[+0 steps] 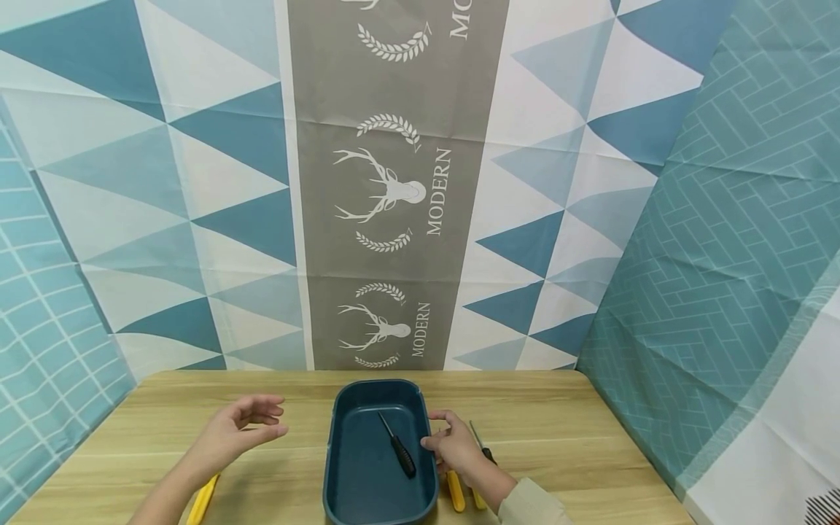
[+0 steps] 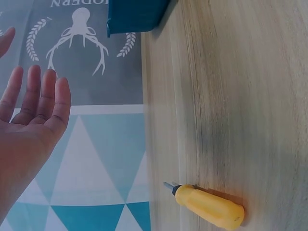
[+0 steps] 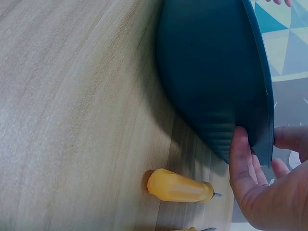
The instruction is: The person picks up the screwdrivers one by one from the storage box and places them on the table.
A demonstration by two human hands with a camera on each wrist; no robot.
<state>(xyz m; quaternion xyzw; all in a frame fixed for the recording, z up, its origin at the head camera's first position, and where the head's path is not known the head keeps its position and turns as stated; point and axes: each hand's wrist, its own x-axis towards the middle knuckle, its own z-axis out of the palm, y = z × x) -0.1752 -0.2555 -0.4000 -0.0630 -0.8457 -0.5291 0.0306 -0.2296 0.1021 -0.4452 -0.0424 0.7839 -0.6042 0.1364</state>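
Observation:
My right hand (image 1: 459,448) grips the right wall of a dark blue rectangular box (image 1: 354,474), with fingers against its outer side and the thumb at the rim. Inside the box lies a screwdriver with a black handle (image 1: 403,458), its shaft toward the back. To the left, my left hand (image 1: 239,430) hovers above the table, holding nothing, fingers loosely bent. Close to the left forearm lies a yellow-handled screwdriver (image 2: 209,207). Below the right hand is another yellow-handled screwdriver (image 3: 178,186).
Right of the box, a further screwdriver with a black part (image 1: 488,453) is partly hidden by the right arm; beside it shows another yellow handle (image 1: 478,500). The wooden table (image 1: 558,437) meets a patterned cloth wall (image 1: 387,219) at its back edge.

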